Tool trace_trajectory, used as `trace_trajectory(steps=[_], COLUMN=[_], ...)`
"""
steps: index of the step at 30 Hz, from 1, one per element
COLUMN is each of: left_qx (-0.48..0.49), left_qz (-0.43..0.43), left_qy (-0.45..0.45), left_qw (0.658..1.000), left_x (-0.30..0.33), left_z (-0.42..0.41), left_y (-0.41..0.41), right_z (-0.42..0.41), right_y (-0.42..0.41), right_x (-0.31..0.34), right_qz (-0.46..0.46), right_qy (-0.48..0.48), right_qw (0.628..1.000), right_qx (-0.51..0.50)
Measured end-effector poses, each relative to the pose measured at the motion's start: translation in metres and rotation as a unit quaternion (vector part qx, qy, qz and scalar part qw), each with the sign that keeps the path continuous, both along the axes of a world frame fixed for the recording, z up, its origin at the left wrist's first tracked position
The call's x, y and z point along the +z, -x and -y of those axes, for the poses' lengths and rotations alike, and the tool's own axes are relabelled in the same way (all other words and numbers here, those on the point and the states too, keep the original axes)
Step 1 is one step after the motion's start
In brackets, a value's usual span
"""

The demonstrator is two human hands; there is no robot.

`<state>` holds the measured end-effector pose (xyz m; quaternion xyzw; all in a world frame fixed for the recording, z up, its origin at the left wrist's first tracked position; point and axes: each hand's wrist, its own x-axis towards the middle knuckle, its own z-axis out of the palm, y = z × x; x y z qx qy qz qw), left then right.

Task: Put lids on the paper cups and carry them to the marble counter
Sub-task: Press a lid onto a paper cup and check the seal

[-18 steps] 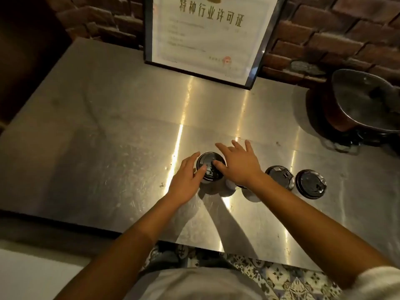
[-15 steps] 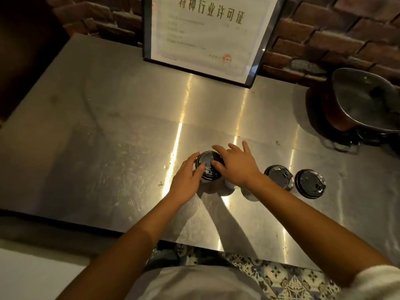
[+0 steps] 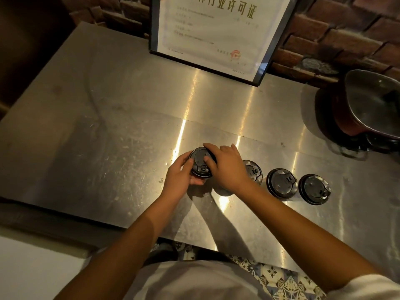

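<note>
There is a single view, from a wide-angle camera worn on the person's head. It looks forward and steeply down onto the steel surface [image 3: 108, 126], close enough that both forearms reach up from the bottom edge to the middle of the frame. It faces the brick wall [image 3: 337, 37] at the back, where a framed certificate [image 3: 212, 29] leans. The person's own shirt [image 3: 194, 280] fills the bottom edge, with patterned floor tiles [image 3: 281, 280] beside it. Straight lines bow toward the edges.

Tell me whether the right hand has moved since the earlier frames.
Yes. The right hand slid left, further over the lid, uncovering the nearest lidded cup beside it.
</note>
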<state>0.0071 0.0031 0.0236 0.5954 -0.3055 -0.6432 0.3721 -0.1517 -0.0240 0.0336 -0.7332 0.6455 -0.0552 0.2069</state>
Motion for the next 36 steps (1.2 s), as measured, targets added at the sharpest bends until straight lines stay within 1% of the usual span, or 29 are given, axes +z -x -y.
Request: trace_trajectory(steps=[2, 4, 9, 11, 17, 21, 24, 26, 28, 31, 32, 34, 36], left_qx=[0.007, -0.001, -0.041, -0.049, -0.093, -0.1, -0.108, -0.124, -0.131, -0.137, -0.145, -0.139, -0.14], left_qz=[-0.001, 0.006, 0.032, 0.044, 0.07, 0.076, 0.069, 0.071, 0.065, 0.067, 0.065, 0.054, 0.044], left_qy=[0.007, 0.003, -0.012, -0.01, 0.007, 0.019, 0.037, 0.045, 0.042, 0.041, 0.044, 0.044, 0.043], left_qw=[1.0, 1.0, 0.999, 0.998, 0.993, 0.992, 0.991, 0.989, 0.988, 0.987, 0.986, 0.988, 0.988], left_x=[0.007, 0.008, 0.0, -0.003, -0.007, -0.011, -0.014, -0.015, -0.016, -0.013, -0.012, -0.017, -0.022], left_z=[-0.01, -0.02, -0.046, -0.054, -0.067, -0.071, -0.076, -0.078, -0.079, -0.08, -0.08, -0.082, -0.082], left_y=[-0.009, -0.02, -0.032, -0.033, -0.038, -0.041, -0.039, -0.035, -0.035, -0.034, -0.029, -0.031, -0.029], right_z=[-0.011, -0.027, -0.071, -0.08, -0.099, -0.104, -0.098, -0.088, -0.08, -0.078, -0.078, -0.078, -0.077], right_y=[-0.008, -0.016, -0.031, -0.033, -0.03, -0.035, -0.049, -0.06, -0.073, -0.078, -0.073, -0.077, -0.075], right_x=[0.001, -0.003, -0.011, -0.013, -0.024, -0.023, -0.015, -0.014, -0.019, -0.037, -0.038, -0.037, -0.034], right_qz=[0.031, 0.044, 0.01, 0.012, 0.026, 0.084, 0.137, 0.149, 0.108, -0.034, -0.058, -0.067, -0.051], right_qy=[0.013, 0.012, 0.008, 0.007, -0.032, -0.029, 0.0, 0.006, 0.015, 0.033, 0.028, 0.021, 0.013], right_qw=[0.999, 0.998, 0.998, 0.998, 0.995, 0.986, 0.971, 0.964, 0.971, 0.987, 0.985, 0.986, 0.988], right_qx=[-0.02, -0.031, -0.057, -0.066, -0.088, -0.142, -0.195, -0.221, -0.215, -0.156, -0.158, -0.151, -0.143])
